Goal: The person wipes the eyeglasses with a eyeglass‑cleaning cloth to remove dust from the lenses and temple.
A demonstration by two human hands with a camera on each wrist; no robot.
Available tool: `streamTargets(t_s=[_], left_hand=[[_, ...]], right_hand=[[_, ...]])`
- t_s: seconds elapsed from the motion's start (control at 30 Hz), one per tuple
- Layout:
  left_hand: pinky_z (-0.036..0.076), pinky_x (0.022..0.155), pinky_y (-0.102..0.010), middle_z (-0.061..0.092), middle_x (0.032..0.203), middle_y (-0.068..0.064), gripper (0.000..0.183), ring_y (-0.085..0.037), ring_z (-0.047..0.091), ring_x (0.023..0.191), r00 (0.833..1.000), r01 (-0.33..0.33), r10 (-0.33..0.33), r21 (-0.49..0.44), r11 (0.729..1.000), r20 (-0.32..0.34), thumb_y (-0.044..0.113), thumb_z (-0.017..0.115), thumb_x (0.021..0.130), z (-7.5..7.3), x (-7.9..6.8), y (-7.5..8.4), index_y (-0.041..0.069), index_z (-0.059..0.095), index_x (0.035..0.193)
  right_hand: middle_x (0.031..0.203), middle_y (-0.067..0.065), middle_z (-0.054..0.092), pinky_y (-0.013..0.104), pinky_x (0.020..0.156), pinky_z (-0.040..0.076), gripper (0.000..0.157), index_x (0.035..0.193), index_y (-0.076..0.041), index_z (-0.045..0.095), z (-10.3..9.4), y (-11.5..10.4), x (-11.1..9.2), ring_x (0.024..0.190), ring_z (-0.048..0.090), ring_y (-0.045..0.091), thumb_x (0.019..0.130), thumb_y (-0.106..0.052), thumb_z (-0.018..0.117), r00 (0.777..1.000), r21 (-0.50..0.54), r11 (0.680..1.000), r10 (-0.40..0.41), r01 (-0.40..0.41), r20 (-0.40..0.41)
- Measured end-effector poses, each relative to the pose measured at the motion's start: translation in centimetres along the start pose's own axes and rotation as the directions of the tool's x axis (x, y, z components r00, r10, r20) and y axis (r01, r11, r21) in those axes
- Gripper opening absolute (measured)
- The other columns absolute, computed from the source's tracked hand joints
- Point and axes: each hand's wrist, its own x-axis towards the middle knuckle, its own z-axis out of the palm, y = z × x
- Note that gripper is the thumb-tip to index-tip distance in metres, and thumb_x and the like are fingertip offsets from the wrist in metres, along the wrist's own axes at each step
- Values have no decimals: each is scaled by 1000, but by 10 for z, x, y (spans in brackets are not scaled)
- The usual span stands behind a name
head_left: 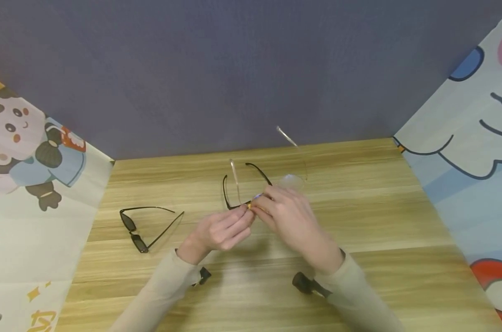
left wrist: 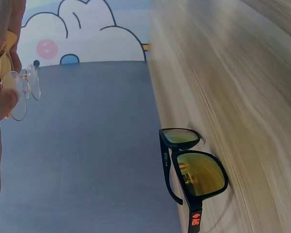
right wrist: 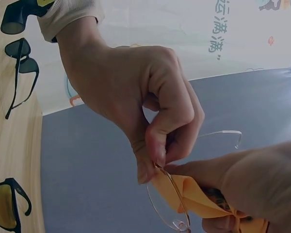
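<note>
Clear eyeglasses (head_left: 291,181) with a thin gold metal rim are held up above the wooden table. My left hand (head_left: 219,230) pinches their rim between thumb and fingers, as the right wrist view shows. A yellow cloth (right wrist: 194,199) is gripped by my right hand (head_left: 294,219) and lies against one lens. Both temples of the eyeglasses stick out, pointing away from me. Behind the hands, black sunglasses with yellow mirrored lenses (left wrist: 201,174) stand on the table. In the head view the hands hide most of their front.
Another pair of black sunglasses, with dark lenses (head_left: 138,242), lies unfolded on the left of the table (head_left: 359,276). A grey-blue panel (head_left: 251,83) rises at the table's far edge. Walls with cartoon prints flank both sides.
</note>
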Motion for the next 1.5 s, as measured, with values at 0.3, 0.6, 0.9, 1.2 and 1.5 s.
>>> streamTargets(t_s=[0.3, 0.6, 0.9, 1.2, 1.5], left_hand=[[63, 80, -22, 77, 88, -9, 17, -16, 72, 78, 1000, 2, -2, 27, 1000, 12, -8, 67, 93, 1, -1, -3, 2, 69, 78], [63, 83, -25, 77, 91, -9, 19, -17, 72, 80, 999, -28, 27, 42, 999, 28, -8, 66, 92, 1, -5, -2, 4, 67, 77], [63, 85, -26, 76, 92, -11, 17, -18, 73, 82, 998, -30, 28, 41, 999, 61, -10, 65, 92, -2, -9, 0, 2, 67, 82], [64, 80, -24, 77, 90, -9, 16, -16, 73, 79, 998, -14, 12, 50, 999, 54, -7, 65, 94, -5, -12, -1, 4, 70, 83], [64, 77, -23, 76, 88, -9, 15, -16, 72, 76, 999, -38, 37, 67, 997, 22, -7, 68, 92, -3, -10, 2, 4, 68, 82]], right_hand=[[87, -5, 68, 27, 63, 51, 7, 94, -14, 78, -8, 2, -5, 69, 59, 11, 90, -19, 80, 1000, 26, 1000, 5, -6, 25], [80, -5, 64, 24, 60, 46, 8, 94, -14, 79, -11, 9, -11, 67, 51, 10, 88, -18, 81, 999, 3, 1000, 17, -17, 50], [77, -3, 56, 23, 51, 41, 7, 90, -11, 78, -8, 20, -18, 63, 46, 12, 87, -17, 81, 999, -67, 998, 10, -13, -35], [80, 6, 67, 27, 44, 44, 14, 94, -6, 78, -11, 35, -22, 55, 52, 16, 83, -11, 84, 956, -91, 994, 30, -59, -290], [72, 7, 72, 23, 37, 38, 9, 94, -4, 79, -6, 48, -25, 45, 51, 13, 87, -10, 82, 942, -110, 983, 107, -149, -317]])
